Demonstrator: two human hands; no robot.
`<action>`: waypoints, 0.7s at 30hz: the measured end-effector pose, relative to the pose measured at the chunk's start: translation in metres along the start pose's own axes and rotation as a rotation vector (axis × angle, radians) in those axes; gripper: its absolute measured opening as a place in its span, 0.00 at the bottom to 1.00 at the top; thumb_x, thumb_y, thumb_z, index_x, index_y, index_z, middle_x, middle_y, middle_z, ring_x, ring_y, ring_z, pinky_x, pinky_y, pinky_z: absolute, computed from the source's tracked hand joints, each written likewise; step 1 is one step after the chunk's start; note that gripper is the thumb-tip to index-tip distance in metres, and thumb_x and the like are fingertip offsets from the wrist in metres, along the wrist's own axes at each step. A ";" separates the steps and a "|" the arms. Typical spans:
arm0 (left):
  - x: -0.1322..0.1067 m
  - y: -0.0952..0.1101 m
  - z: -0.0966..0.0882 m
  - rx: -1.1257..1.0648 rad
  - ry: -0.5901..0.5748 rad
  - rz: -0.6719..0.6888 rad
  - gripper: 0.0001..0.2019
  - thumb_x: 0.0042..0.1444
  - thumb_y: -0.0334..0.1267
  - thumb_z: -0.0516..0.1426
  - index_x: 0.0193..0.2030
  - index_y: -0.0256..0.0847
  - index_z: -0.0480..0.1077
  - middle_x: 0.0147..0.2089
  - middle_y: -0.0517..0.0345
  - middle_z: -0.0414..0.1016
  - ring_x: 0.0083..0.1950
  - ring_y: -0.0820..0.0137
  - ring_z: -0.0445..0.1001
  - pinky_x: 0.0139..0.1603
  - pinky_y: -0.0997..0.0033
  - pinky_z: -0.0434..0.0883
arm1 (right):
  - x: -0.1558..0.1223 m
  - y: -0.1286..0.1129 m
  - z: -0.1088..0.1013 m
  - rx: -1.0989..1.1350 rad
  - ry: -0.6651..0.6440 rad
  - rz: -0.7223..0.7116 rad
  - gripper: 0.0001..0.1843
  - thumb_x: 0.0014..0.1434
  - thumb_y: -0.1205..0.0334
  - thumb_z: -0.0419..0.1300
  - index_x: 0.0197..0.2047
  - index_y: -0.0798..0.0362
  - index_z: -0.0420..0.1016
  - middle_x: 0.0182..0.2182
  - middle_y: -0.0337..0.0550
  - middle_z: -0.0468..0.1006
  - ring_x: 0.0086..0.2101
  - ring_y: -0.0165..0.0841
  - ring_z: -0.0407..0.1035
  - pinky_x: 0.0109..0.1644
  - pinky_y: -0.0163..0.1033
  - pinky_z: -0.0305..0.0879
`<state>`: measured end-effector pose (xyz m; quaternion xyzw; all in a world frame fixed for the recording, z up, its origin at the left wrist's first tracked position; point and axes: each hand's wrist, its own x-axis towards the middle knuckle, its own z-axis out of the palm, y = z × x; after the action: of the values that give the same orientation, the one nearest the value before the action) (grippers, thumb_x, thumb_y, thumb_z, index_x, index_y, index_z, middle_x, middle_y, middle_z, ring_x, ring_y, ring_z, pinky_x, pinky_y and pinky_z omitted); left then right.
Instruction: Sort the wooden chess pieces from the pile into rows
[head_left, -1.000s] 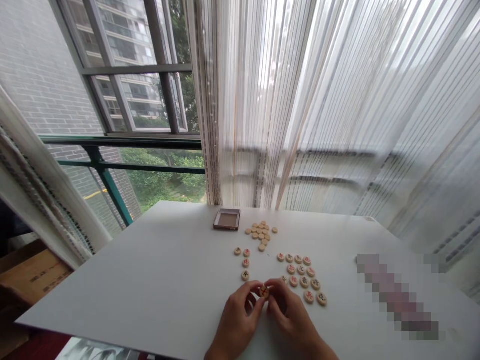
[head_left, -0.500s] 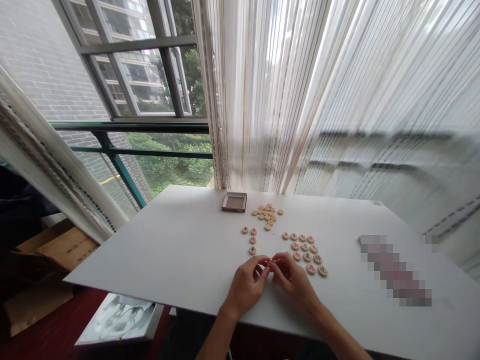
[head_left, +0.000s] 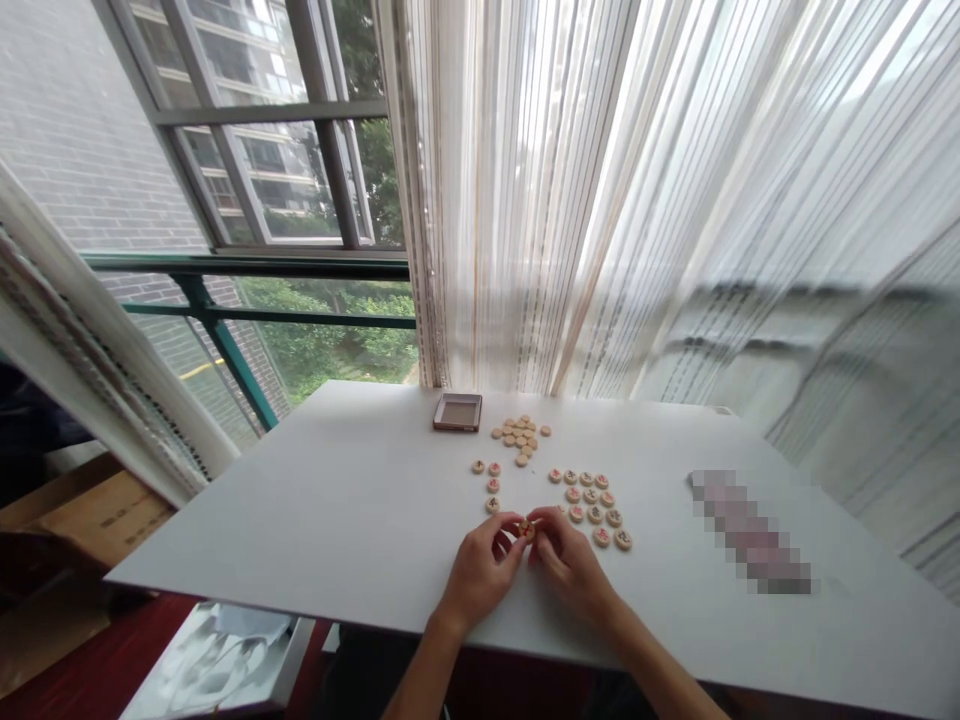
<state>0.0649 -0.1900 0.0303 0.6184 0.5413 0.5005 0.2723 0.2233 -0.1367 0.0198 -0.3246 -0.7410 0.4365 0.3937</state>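
Note:
Between both hands, near the front of the white table [head_left: 300, 520], is a round wooden xiangqi piece [head_left: 527, 532] with a red mark on its face. My left hand [head_left: 480, 568] pinches it from the left between thumb and fingers. From the right, the curled fingers of my right hand [head_left: 571, 562] close on its edge. Just beyond my left hand, a few face-up pieces [head_left: 493, 486] form a short column with one beside the top. Several more face-up pieces [head_left: 591, 496], with red or black characters, lie in rows beyond my right hand.
A cluster of blank-side-up pieces [head_left: 516, 434] lies toward the back of the table, right of a shallow open box [head_left: 458, 413]. A blurred-out long object [head_left: 754, 532] rests at the right. Striped curtains [head_left: 510, 200] hang behind the table; cardboard boxes [head_left: 112, 510] stand left.
The piece between my hands now shows its red-marked face more plainly. My view has shifted slightly, so the whole scene sits a little further left. The pieces on the table stay put.

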 end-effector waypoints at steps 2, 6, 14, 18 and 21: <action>0.000 -0.001 0.000 -0.002 0.002 0.003 0.11 0.62 0.40 0.56 0.49 0.42 0.73 0.40 0.55 0.80 0.32 0.71 0.77 0.34 0.74 0.72 | 0.000 -0.002 0.000 -0.020 -0.005 -0.025 0.09 0.64 0.63 0.50 0.47 0.51 0.66 0.31 0.39 0.77 0.28 0.31 0.71 0.35 0.36 0.67; 0.001 -0.002 0.000 -0.008 0.008 -0.005 0.13 0.61 0.42 0.56 0.49 0.40 0.72 0.39 0.53 0.80 0.32 0.70 0.77 0.34 0.74 0.73 | 0.000 -0.005 0.002 -0.102 0.008 -0.055 0.12 0.60 0.64 0.55 0.49 0.52 0.66 0.31 0.39 0.77 0.28 0.30 0.69 0.32 0.35 0.65; 0.001 0.000 0.000 -0.027 0.018 -0.034 0.14 0.61 0.47 0.56 0.45 0.40 0.72 0.37 0.55 0.80 0.31 0.71 0.76 0.33 0.75 0.72 | 0.000 0.000 0.003 -0.160 0.007 -0.074 0.12 0.59 0.65 0.56 0.47 0.51 0.68 0.30 0.38 0.76 0.28 0.29 0.69 0.32 0.34 0.65; 0.001 -0.002 0.000 -0.014 0.062 -0.066 0.15 0.57 0.50 0.60 0.38 0.40 0.73 0.31 0.58 0.78 0.30 0.71 0.75 0.33 0.75 0.72 | -0.003 0.000 0.003 -0.226 -0.019 -0.110 0.11 0.58 0.67 0.57 0.46 0.51 0.70 0.30 0.38 0.76 0.28 0.29 0.68 0.34 0.34 0.65; 0.001 -0.003 0.000 -0.039 0.054 -0.081 0.15 0.58 0.51 0.59 0.35 0.39 0.74 0.31 0.57 0.79 0.31 0.69 0.77 0.35 0.74 0.72 | -0.004 -0.001 0.004 -0.253 -0.032 -0.115 0.09 0.59 0.66 0.57 0.44 0.51 0.71 0.29 0.37 0.74 0.27 0.29 0.67 0.33 0.34 0.65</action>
<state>0.0632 -0.1886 0.0281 0.5767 0.5634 0.5158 0.2896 0.2220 -0.1418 0.0179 -0.3217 -0.8137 0.3213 0.3623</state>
